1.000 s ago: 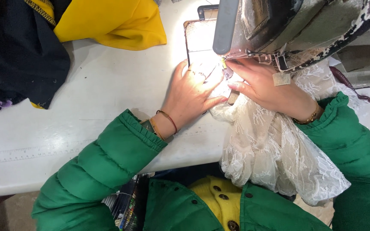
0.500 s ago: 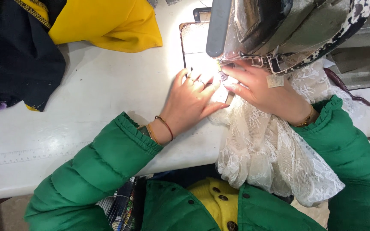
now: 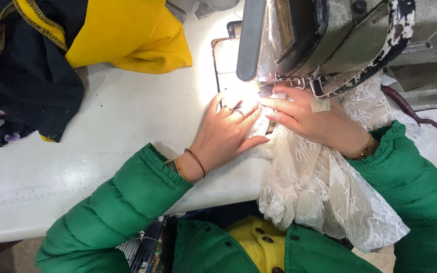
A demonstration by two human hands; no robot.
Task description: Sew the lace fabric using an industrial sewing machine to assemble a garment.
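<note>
Head view, looking straight down at a white sewing table (image 3: 102, 151). The left hand (image 3: 226, 134) lies flat, fingers spread and relaxed, palm down on the table just at the edge of the cream lace fabric (image 3: 319, 192), fingertips reaching into the bright patch of lamp light under the head of the sewing machine (image 3: 324, 40). It grips nothing; it presses and steadies. The right hand (image 3: 312, 119) rests on top of the lace, fingers extended toward the needle area, pinning the cloth down rather than closing around it. The needle itself is hidden by the machine head and the glare, so its exact place cannot be told. The lace runs from under the machine, between and beneath both hands, then spills over the table edge into the lap. Green padded sleeves cover both arms; a thin cord bracelet (image 3: 195, 162) sits on the left wrist, a chain on the right. Judgement: the step in hand looks like feeding lace under the needle; doing it well would mean keeping both hands flat, tension even on each side, fingertips well apart from the needle line, and the hanging lace free of snags. At far left, a heap of black cloth (image 3: 21, 86) and yellow cloth (image 3: 127, 35) lies well apart.
</note>
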